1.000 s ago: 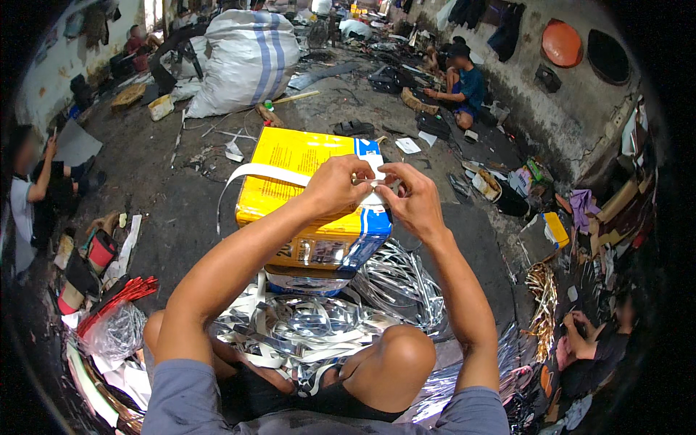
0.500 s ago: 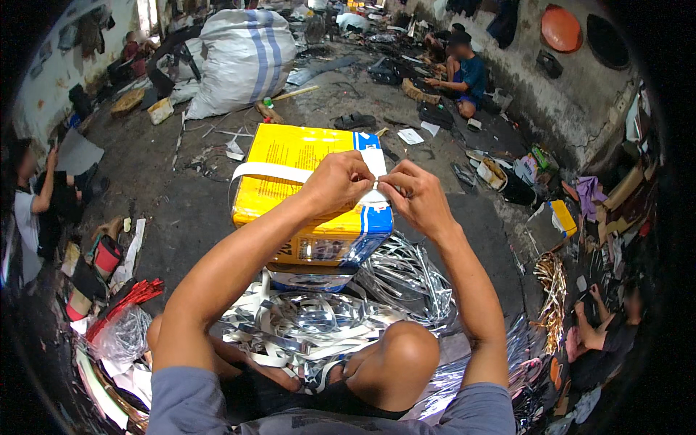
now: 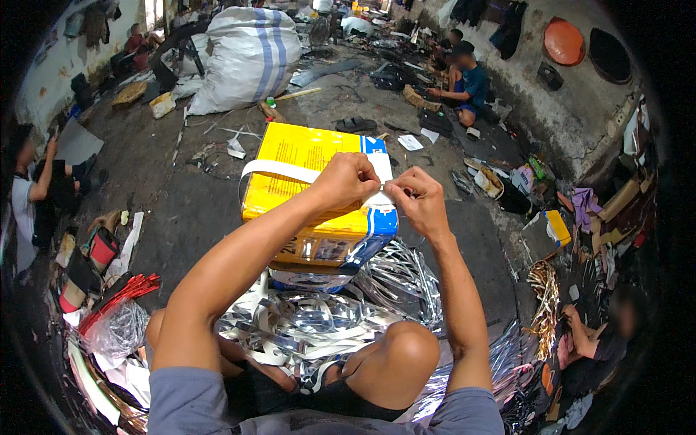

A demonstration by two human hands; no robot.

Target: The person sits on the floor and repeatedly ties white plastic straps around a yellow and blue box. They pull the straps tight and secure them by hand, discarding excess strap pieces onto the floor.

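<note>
Nearest to the camera, the person's bent knee (image 3: 401, 355) rises over a heap of shiny silver strips (image 3: 319, 326) that lie on the floor (image 3: 181, 210) between the legs. Just beyond this heap stands the yellow and blue box (image 3: 312, 196), tilted a little, with its near edge over the silver strips.

Above the far right corner of this box the two hands meet. The left hand (image 3: 346, 181) is closed, its grip pinched together on the white strip (image 3: 279, 170). The right hand (image 3: 419, 199) also has thumb and fingers pressed together on the end of the same strip, so the hands almost touch each other. From the grip, the strip runs away to the person's left, across the top of the box, and curves down over the left side; its long axis is therefore left to right. Both hands are at the same end, and the left one is nearer to the free length. Nothing stands between the hands and the strip.

Further out, red strips (image 3: 123, 290) lie on the left. Far behind the box there is a big white sack with blue stripes (image 3: 246, 58). On the far right another person in a blue shirt (image 3: 471, 83) sits near the wall, well apart.
</note>
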